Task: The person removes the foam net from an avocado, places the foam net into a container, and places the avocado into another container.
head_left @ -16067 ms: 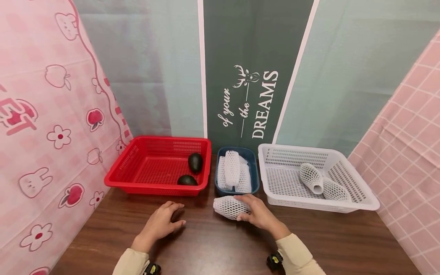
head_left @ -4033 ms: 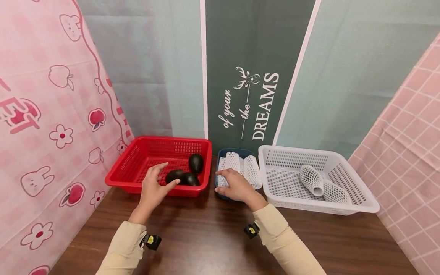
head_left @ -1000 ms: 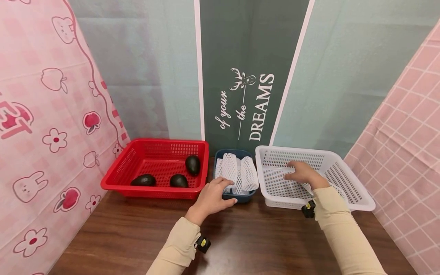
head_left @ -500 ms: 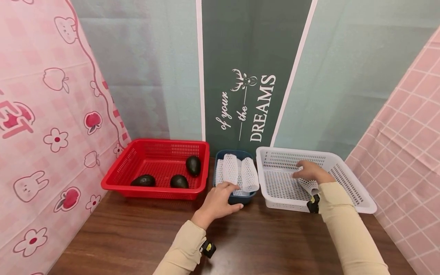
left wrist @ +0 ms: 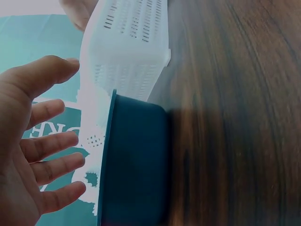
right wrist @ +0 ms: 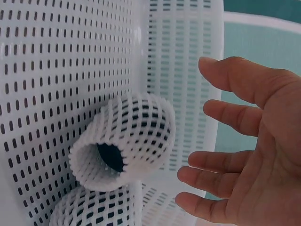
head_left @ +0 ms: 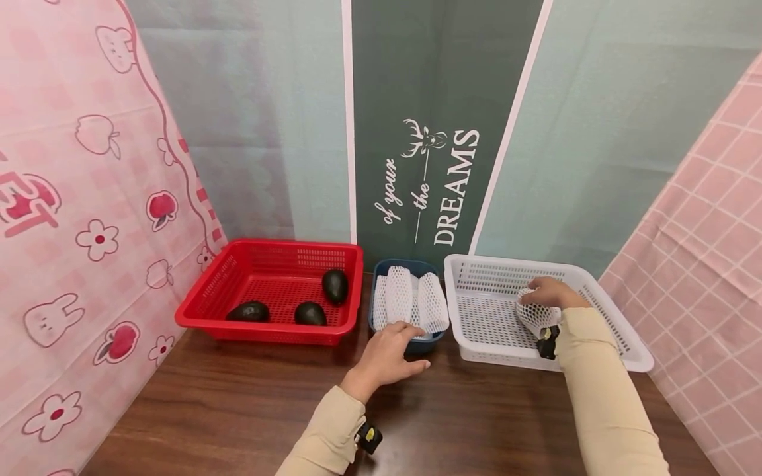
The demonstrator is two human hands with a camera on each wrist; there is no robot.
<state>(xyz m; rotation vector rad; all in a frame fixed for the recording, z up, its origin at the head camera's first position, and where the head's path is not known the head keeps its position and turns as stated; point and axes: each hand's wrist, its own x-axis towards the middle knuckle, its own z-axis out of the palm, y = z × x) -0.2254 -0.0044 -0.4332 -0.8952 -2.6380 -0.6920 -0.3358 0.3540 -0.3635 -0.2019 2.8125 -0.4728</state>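
Observation:
My right hand (head_left: 552, 294) reaches into the white basket (head_left: 506, 357). In the right wrist view its fingers are spread, apart from an avocado in a white foam net (right wrist: 136, 136), whose dark skin shows through the mesh. Another netted avocado (right wrist: 94, 209) lies beside it, mostly hidden by the arm in the head view. My left hand (head_left: 387, 357) hovers at the front of the blue bin (left wrist: 136, 165), fingers loosely extended and holding nothing. Several white foam nets (head_left: 400, 294) lie in that bin.
At the left stands a red basket (head_left: 268, 334) with three bare avocados (head_left: 335, 286). All containers stand in a row along the back of the wooden table (head_left: 238, 403), before a green curtain (head_left: 286, 132). Pink cloths hang at both sides.
Sixteen seconds ago my right hand held a netted avocado; the red basket now has one more bare avocado. Lately my right hand moved right over the netted avocado; my left drifted slightly right and nearer.

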